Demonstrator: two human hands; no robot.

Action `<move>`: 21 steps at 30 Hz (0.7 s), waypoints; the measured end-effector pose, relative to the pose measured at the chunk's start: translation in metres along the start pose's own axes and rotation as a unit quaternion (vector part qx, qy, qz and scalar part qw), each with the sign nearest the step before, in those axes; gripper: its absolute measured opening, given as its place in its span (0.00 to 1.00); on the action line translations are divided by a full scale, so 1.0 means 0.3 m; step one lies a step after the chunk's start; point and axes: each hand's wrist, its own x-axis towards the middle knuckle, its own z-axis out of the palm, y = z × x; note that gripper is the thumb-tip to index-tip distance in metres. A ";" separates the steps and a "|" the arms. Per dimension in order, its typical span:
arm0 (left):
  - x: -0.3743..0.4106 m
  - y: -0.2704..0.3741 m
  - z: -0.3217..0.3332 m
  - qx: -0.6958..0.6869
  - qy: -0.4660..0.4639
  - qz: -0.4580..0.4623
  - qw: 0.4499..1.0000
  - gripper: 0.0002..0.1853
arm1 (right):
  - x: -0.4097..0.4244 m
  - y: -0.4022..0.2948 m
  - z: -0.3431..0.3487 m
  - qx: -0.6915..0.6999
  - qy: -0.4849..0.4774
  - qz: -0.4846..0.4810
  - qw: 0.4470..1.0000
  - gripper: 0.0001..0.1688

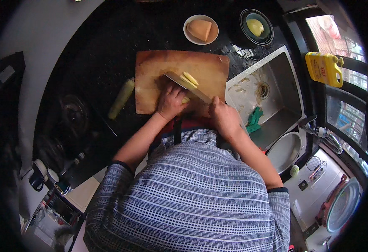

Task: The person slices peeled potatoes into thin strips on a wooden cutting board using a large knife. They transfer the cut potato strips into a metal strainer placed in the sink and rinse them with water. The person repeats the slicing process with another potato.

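Note:
My right hand [224, 116] grips the handle of a wide-bladed kitchen knife [199, 94], whose blade slants across the wooden cutting board [212, 66]. With bent fingers, my left hand [172, 101] presses on a pale yellow-green vegetable piece [185, 100] near the board's front edge; most of that piece is hidden under the hand. Pale cut sticks [190, 78] lie along the far side of the blade. Left of the board, a long green vegetable [122, 98] rests on the black countertop [99, 63].
Beyond the board stand a white bowl [185, 34] with an orange chunk and a dark bowl [270, 39] with a yellow piece. To the right is a steel sink [284, 69] with a green cloth-like item [254, 120]. A yellow jug [324, 69] stands by the window.

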 end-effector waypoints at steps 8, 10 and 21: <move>0.018 0.003 0.010 -0.036 0.022 -0.004 0.999 0.27 | 0.070 0.058 0.074 0.046 0.020 0.004 0.999 0.09; 0.022 0.015 -0.013 -0.048 0.018 -0.008 0.999 0.26 | 0.036 0.049 0.031 0.044 0.011 0.003 0.999 0.09; -0.004 0.003 0.012 0.016 0.030 0.002 0.999 0.27 | -0.017 0.030 -0.031 -0.051 -0.021 -0.004 0.998 0.05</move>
